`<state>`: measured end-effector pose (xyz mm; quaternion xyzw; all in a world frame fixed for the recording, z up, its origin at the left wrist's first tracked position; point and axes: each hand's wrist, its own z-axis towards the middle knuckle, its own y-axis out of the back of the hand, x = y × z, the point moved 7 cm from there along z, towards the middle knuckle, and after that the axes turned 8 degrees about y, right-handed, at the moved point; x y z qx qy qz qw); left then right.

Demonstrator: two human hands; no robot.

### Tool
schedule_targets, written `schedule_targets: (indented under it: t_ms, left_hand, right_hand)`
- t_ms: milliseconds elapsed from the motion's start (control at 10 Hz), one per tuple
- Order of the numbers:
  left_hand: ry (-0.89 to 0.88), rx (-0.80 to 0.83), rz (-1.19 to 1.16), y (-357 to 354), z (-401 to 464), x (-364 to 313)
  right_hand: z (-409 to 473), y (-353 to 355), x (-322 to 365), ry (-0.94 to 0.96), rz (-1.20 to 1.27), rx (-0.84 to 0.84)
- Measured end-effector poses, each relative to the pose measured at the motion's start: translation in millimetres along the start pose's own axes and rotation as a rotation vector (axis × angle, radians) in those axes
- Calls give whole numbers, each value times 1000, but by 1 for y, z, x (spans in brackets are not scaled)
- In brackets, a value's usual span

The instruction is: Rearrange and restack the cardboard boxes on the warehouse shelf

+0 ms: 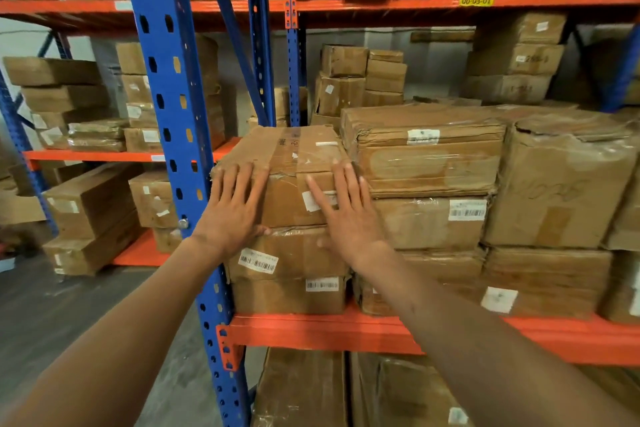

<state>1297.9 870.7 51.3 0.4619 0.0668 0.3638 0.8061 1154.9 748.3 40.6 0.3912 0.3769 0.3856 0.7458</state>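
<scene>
**Both palms flat on top box of left stack**

Worn brown cardboard box with tape strips [287, 166] sits on top of a three-high stack at the left end of the orange steel shelf beam [346, 329], just beside the blue perforated upright post [173, 135]. Left hand [235, 204] pressed flat on its front face near the left edge, fingers spread wide, tips reaching the top edge, thumb at the lower edge; nothing gripped. Right hand [346, 211] flat on the same face toward the right side, fingers spread wide, partly covering a white label; nothing gripped.

Under it: brown box with barcode sticker [291, 253], then another barcoded brown box [291, 295] resting on the shelf. Touching on the right, a stack of wide flat plastic-wrapped cartons [426, 156], top slightly higher than the held box. Further right, large crumpled brown carton with handwriting [561, 184]. All boxes closed, contents not visible. Yellow shelf tag "00-03-01" [476, 0] on the upper beam.
</scene>
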Motion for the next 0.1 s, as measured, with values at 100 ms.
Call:
schedule_targets:
  t_ms: [100]
  left_hand:
    - [-37,-85,-102,-2,-62,-9]
  right_hand:
    - [-69,-52,35,22,173,205]
